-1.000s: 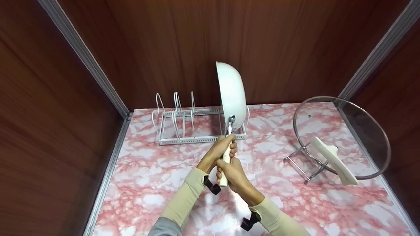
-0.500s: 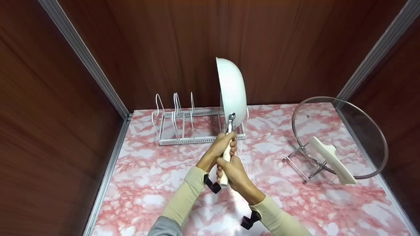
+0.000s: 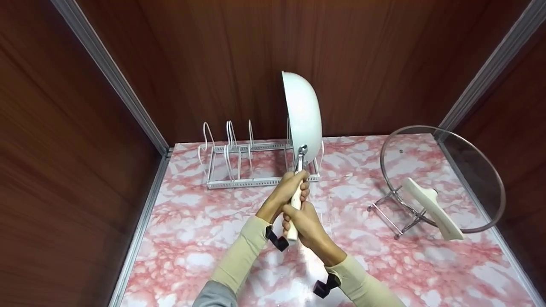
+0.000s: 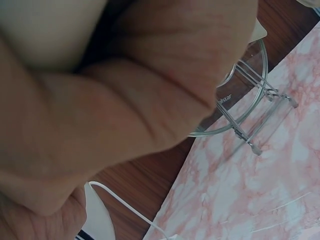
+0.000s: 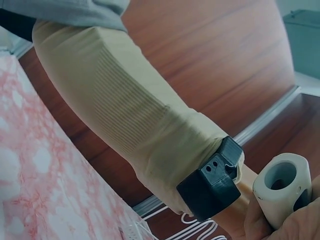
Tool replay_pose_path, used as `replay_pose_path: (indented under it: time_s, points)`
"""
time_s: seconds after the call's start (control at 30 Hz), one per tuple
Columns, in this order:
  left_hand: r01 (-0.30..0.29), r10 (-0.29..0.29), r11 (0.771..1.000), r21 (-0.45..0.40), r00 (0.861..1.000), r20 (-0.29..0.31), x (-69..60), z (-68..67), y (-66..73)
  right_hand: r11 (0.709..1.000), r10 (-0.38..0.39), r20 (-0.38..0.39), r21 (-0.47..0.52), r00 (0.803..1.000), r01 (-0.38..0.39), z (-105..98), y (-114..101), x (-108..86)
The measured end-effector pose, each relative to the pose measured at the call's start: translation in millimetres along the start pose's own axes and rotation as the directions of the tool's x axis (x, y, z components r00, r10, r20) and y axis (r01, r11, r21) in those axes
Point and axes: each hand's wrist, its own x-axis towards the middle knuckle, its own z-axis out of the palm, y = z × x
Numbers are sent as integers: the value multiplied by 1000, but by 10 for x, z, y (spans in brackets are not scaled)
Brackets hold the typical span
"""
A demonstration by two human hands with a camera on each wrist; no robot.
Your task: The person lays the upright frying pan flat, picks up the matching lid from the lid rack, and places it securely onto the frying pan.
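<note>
A white pan (image 3: 303, 113) stands on edge in the head view, over the right end of a white wire rack (image 3: 243, 183), its open side facing left. My left hand (image 3: 291, 187) grips the pan's cream handle (image 3: 295, 199) near the metal joint. Just below it, my right hand (image 3: 305, 221) is wrapped round the lower part of the same handle. The hollow handle end (image 5: 282, 187) pokes out of the fist in the right wrist view. Whether the pan's underside touches the rack cannot be told.
At the right, a glass lid (image 3: 452, 170) with a cream handle (image 3: 435, 209) leans in a small metal stand (image 3: 388, 219). Brown wood panels (image 3: 239, 55) close off the back and both sides of the marbled tabletop (image 3: 196, 238).
The pan has risen slightly in the head view, its top edge tilting up and away. Both hands keep their grip on the handle and have barely shifted.
</note>
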Motion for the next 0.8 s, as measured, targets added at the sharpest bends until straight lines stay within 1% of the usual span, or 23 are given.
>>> replay_pose_path:
  time_s: [0.1,0.53,0.8]
  points:
    - [-7,7,1000,6,1000,5,-2,12,10,1000,1,2,-4,1000,-1,0,-16,-8]
    - [-42,42,999,-13,998,44,-40,55,75,1000,-1,5,-16,1000,1,14,-65,-55]
    - [-42,42,999,-11,998,46,-60,81,112,1000,-8,3,-12,1000,8,18,-97,-81]
